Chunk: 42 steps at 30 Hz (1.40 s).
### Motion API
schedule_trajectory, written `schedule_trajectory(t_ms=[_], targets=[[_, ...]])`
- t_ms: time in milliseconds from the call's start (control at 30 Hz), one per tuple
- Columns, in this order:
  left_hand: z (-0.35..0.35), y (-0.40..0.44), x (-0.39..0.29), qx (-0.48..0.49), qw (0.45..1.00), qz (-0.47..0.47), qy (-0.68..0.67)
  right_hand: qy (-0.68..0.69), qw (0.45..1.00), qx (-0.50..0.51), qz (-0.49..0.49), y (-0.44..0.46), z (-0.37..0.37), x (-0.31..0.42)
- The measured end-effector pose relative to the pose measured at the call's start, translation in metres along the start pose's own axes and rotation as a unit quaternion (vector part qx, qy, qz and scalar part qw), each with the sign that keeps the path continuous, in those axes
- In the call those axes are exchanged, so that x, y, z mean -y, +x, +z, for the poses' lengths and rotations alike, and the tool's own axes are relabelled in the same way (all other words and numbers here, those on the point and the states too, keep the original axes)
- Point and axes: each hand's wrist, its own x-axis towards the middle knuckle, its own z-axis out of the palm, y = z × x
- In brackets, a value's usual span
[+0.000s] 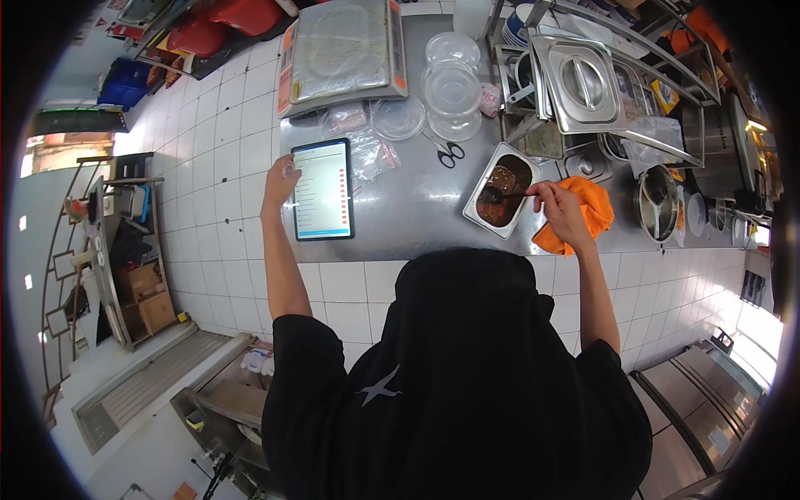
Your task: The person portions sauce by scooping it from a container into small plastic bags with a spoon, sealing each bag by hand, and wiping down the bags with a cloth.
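Note:
My left hand (282, 182) is at the left edge of a tablet (323, 196), with a finger at its lit list screen. Its fingers are partly curled, and something small and whitish shows among them, too small to name. My right hand (560, 210) is closed around the handle of a dark spoon (515, 196). The spoon's bowl rests in a brown, speckled sauce (497, 212) inside a deep rectangular steel pan (471, 202). An orange cloth (593, 204) lies under and beside my right hand.
Behind the tablet stand a scale (342, 54), clear plastic lids (452, 87), plastic bags (372, 157) and scissors (448, 153). A steel rack with a lidded pan (581, 83) is at the back right. A round steel pot (657, 202) stands farther right.

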Motion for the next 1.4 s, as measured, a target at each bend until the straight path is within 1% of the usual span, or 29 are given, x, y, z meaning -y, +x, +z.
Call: schedule_trajectory(t_ms=[100,133,233,333,433,500,533,567,600,633,667,700,733,800,867,967,1067,1167,1267,1367,1400], targets=[[0.003,0.007,0.013,-0.008,0.999,0.042,-0.025,0.016,0.999,-0.034,0.030,-0.006,-0.012,0.002],[0.005,0.006,0.016,-0.014,0.999,0.032,-0.028,0.005,0.999,-0.049,0.016,-0.007,-0.016,-0.001],[0.002,0.002,0.001,0.001,1.000,0.028,-0.007,0.001,0.997,-0.074,0.036,-0.010,-0.022,0.013],[0.007,0.005,0.013,-0.014,0.998,0.057,-0.005,-0.006,0.996,-0.084,0.024,-0.011,-0.023,0.023],[0.004,-0.001,-0.003,-0.076,0.991,0.108,-0.014,-0.095,0.990,-0.100,-0.025,-0.008,-0.024,0.015],[-0.002,-0.013,-0.024,-0.099,0.993,0.061,-0.010,-0.119,0.985,-0.102,-0.067,-0.003,-0.016,-0.004],[0.001,-0.022,-0.045,-0.102,0.994,0.041,-0.016,-0.140,0.981,-0.107,-0.078,-0.008,-0.015,-0.014],[-0.001,-0.035,-0.078,-0.038,0.995,-0.033,-0.091,-0.144,0.982,-0.098,-0.072,-0.012,-0.011,-0.015],[0.007,-0.047,-0.094,0.013,0.988,-0.039,-0.146,-0.156,0.982,-0.092,-0.058,-0.016,-0.007,-0.015],[0.022,-0.059,-0.114,0.106,0.969,0.002,-0.222,-0.128,0.986,-0.091,-0.059,-0.017,0.001,-0.017],[0.034,-0.077,-0.138,0.195,0.936,0.039,-0.289,-0.116,0.990,-0.074,-0.031,-0.021,0.006,-0.006],[0.038,-0.095,-0.185,0.289,0.914,0.004,-0.286,-0.111,0.991,-0.073,-0.021,-0.023,0.014,-0.008],[0.062,-0.105,-0.198,0.366,0.889,0.046,-0.271,-0.099,0.992,-0.074,-0.034,-0.025,0.021,-0.009],[0.116,-0.125,-0.221,0.449,0.827,0.120,-0.317,-0.092,0.992,-0.068,-0.044,-0.029,0.031,-0.005],[0.151,-0.137,-0.238,0.494,0.796,0.079,-0.341,-0.107,0.992,-0.058,-0.036,-0.033,0.034,0.004],[0.170,-0.137,-0.248,0.450,0.837,0.147,-0.275,-0.117,0.993,-0.021,-0.022,-0.036,0.032,0.013],[0.168,-0.132,-0.252,0.387,0.877,0.187,-0.214,-0.049,0.998,-0.033,-0.032,-0.036,0.042,0.003],[0.167,-0.128,-0.259,0.347,0.880,0.228,-0.229,0.007,0.999,-0.042,-0.009,-0.034,0.045,0.000],[0.168,-0.126,-0.264,0.347,0.878,0.248,-0.218,0.080,0.994,-0.070,0.012,-0.031,0.046,-0.002],[0.177,-0.129,-0.267,0.305,0.870,0.279,-0.270,0.136,0.983,-0.121,0.017,-0.028,0.046,-0.005],[0.177,-0.129,-0.269,0.310,0.870,0.277,-0.266,0.162,0.976,-0.142,0.031,-0.029,0.044,-0.003]])
